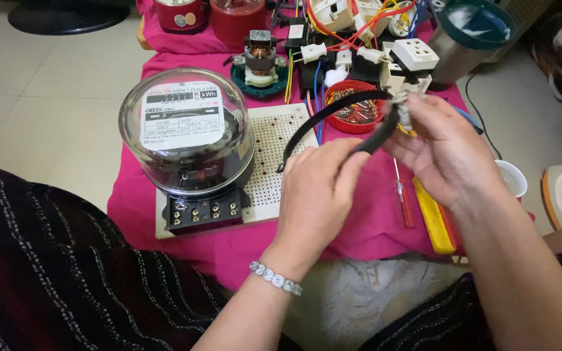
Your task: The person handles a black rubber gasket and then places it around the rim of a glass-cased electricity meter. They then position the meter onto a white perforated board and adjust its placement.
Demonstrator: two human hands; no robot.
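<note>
My left hand (317, 192) pinches a flat black cable (323, 116) that arcs up and over toward my right hand (443, 153). My right hand grips the cable's far end, where bare grey wire strands stick out by the fingertips, just in front of a white socket block (406, 65). Both hands hover above a pink cloth (372, 221). A bracelet sits on my left wrist.
A glass-domed electric meter (187, 136) stands on a white perforated board (274, 162) at left. Behind lie a small motor (259, 62), a red bowl of small parts (352, 110), wired sockets, a metal kettle (466, 36). A red screwdriver (403, 198) and yellow tool (432, 218) lie at right.
</note>
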